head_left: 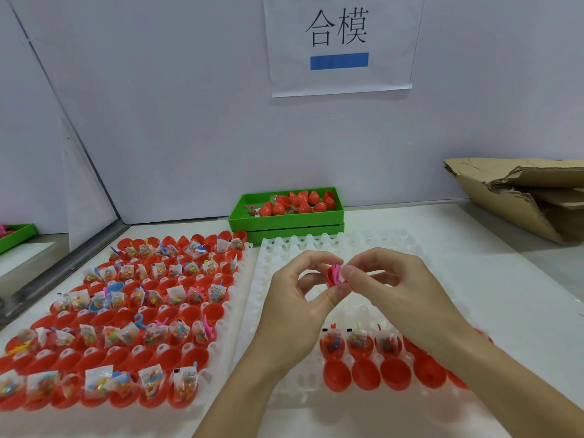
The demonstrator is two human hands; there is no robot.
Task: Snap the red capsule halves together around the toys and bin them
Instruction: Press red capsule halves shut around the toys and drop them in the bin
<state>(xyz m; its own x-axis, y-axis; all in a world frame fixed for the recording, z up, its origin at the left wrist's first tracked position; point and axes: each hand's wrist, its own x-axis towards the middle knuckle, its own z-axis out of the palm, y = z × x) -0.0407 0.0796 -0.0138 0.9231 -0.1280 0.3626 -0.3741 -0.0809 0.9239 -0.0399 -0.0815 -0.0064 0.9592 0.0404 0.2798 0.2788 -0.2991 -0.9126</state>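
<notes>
Item in hand: red capsule (335,276), held above the right-hand white tray (268,298), roughly mid-scene.

- Left hand (295,297): fingers (319,257) curled over the top and thumb beneath, pinching the capsule's left half.
- Right hand (395,282): thumb and forefinger pinching the capsule's right side; remaining fingers loosely curled behind.
- Capsule state: halves meet between the two thumbs, seam not fully visible; a pink toy (337,269) shows at the joint, so closure looks unfinished. Long axis appears to run left to right, hand to hand. Judgement: the closing push should run along that line, each hand pressing toward the other, with the pink piece tucked in first.
- Destination: green bin (286,216), far of the hands and slightly left, against the wall, already holding red capsules. Neither hand is clearly nearer, perhaps the left slightly.
- Near stock: filled halves (360,344) and empty halves (366,373) in two rows at the near end of the right tray, just below the wrists.
- Left tray (126,314): many red halves with bagged toys, left of the hands.
- Other: paper sign (339,42) on the far wall; flattened cardboard (524,197) on the tabletop (512,298), far right.
</notes>
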